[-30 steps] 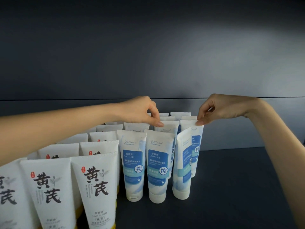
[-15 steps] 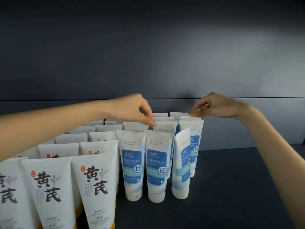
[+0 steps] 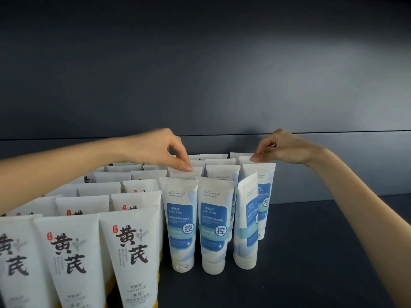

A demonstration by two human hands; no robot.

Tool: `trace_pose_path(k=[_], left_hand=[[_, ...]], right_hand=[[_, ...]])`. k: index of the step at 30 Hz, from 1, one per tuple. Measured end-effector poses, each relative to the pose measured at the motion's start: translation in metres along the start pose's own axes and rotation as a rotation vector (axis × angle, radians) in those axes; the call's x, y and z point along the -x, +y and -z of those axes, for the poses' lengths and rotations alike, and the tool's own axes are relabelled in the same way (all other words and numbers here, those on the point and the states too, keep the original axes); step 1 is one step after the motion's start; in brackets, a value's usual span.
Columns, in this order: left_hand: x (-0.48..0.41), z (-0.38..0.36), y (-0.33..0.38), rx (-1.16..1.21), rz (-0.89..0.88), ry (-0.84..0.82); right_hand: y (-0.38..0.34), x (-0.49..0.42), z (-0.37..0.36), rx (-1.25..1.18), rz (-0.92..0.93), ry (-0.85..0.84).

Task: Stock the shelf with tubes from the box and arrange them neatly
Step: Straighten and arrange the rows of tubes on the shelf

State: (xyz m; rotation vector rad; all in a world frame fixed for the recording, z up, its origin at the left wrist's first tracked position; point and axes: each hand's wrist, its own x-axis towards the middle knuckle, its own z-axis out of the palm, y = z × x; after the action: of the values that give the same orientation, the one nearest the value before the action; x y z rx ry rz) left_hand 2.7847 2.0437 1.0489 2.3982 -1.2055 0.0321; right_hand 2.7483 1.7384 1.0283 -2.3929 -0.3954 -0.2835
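Blue-and-white tubes (image 3: 214, 223) stand cap-down in three columns on the dark shelf (image 3: 311, 252). The front right tube (image 3: 245, 218) is turned sideways. My left hand (image 3: 160, 150) reaches over from the left and pinches the top crimp of the second-row tube (image 3: 184, 173) in the left column. My right hand (image 3: 280, 147) comes in from the right, with its fingertips pinching the top edge of a tube (image 3: 245, 160) further back in the right column. The box is out of view.
Several rows of larger white tubes with black characters (image 3: 131, 252) fill the shelf's left side, close against the blue ones. The dark back wall (image 3: 222, 85) rises behind the rows. Bare shelf lies to the right of and in front of the blue tubes.
My left hand has shifted left, from the middle column's tube top to the left column's. My right hand has moved left and back, from the second-row right tube to one behind it.
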Motion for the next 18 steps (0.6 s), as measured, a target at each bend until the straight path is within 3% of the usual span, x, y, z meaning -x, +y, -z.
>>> trace_pose_path(k=[9,14,18], left_hand=[[0.011,0.008,0.014,-0.037,-0.053,0.040],[0.023,0.014,0.019,-0.003,-0.073,-0.001],[0.036,0.015,0.020,-0.046,-0.067,-0.106]], right_hand=[[-0.001,-0.001,0.000,0.062,-0.019,-0.046],[-0.034,0.008,0.006,0.095,0.077,0.148],[-0.084,0.025,-0.004,0.116,0.167,-0.034]])
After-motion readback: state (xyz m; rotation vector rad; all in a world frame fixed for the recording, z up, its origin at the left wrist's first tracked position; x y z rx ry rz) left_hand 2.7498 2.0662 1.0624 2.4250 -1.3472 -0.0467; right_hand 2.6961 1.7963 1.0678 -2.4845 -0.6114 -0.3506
